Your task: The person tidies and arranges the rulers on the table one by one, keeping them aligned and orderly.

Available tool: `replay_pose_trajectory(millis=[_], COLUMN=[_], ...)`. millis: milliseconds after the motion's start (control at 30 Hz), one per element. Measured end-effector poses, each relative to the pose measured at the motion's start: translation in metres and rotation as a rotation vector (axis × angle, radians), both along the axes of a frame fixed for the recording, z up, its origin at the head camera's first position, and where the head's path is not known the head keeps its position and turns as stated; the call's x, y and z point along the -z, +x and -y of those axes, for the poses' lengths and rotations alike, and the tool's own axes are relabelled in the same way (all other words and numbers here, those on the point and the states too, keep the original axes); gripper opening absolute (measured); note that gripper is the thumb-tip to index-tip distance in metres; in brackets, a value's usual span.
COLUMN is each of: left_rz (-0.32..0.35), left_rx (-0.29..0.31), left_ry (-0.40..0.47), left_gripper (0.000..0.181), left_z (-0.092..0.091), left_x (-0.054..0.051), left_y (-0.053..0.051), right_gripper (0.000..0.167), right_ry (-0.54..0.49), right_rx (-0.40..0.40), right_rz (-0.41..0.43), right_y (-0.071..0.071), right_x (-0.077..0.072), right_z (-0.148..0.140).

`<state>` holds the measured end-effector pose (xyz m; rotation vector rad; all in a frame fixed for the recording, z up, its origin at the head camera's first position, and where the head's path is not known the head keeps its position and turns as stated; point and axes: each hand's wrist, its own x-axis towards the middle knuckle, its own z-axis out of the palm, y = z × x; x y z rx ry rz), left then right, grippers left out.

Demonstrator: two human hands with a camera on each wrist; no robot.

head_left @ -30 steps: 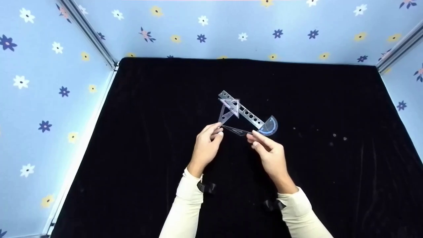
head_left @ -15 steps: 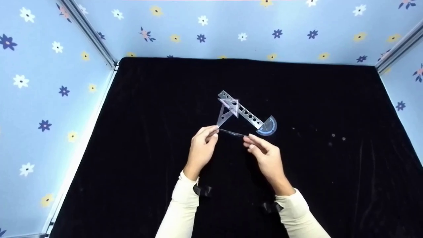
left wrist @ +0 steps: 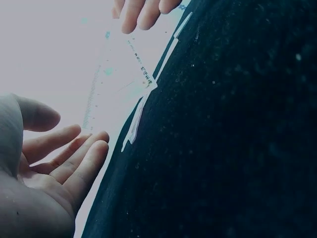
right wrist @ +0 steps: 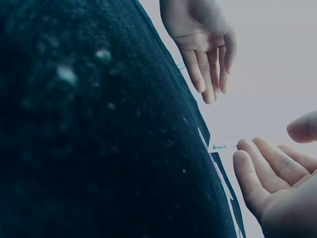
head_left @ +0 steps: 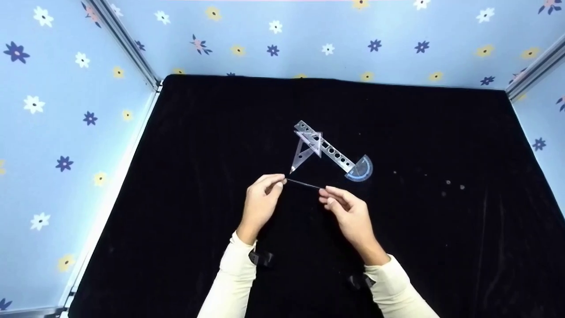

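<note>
A clear set square [head_left: 303, 183] hangs nearly edge-on between my two hands, above the black cloth. The fingertips of my left hand [head_left: 258, 204] hold its left end, and those of my right hand [head_left: 354, 216] hold its right end. In the left wrist view the printed scale of this set square [left wrist: 94, 91] shows. Just beyond lies a cluster of clear drawing tools: a stencil ruler [head_left: 336, 155] with cut-out shapes, a small pink-edged set square [head_left: 318, 138] over it, a narrower set square [head_left: 297, 161], and a blue-marked protractor [head_left: 360, 169] at the ruler's near end.
Black cloth [head_left: 212, 154] covers the table, with small pale specks [head_left: 448, 182] at right. Light blue flowered panels [head_left: 304, 35] enclose the left, back and right sides, joined by metal rails [head_left: 128, 42].
Both hands have drawn toward me and slightly left with the set square. It has tilted from showing its face to nearly edge-on. The tools on the cloth lie still.
</note>
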<state>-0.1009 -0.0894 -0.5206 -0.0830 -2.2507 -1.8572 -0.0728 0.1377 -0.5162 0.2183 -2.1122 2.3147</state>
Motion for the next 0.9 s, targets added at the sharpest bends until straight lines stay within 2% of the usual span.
replay_pose_trajectory(millis=[267, 500, 900], left_rz=[0.027, 0.013, 0.069], left_rx=[0.007, -0.016, -0.058], left_ry=[0.111, 0.117, 0.101], left_gripper=[0.015, 0.013, 0.010], left_z=[-0.002, 0.000, 0.009], left_x=[-0.028, -0.025, -0.026], left_y=[0.011, 0.010, 0.011], right_gripper=[0.029, 0.028, 0.026], right_ry=[-0.001, 0.003, 0.013], right_rx=[0.005, -0.012, -0.051], right_rz=[0.005, 0.006, 0.038], right_y=[0.002, 0.003, 0.003], right_x=[0.005, 0.009, 0.007], right_z=[-0.001, 0.000, 0.010])
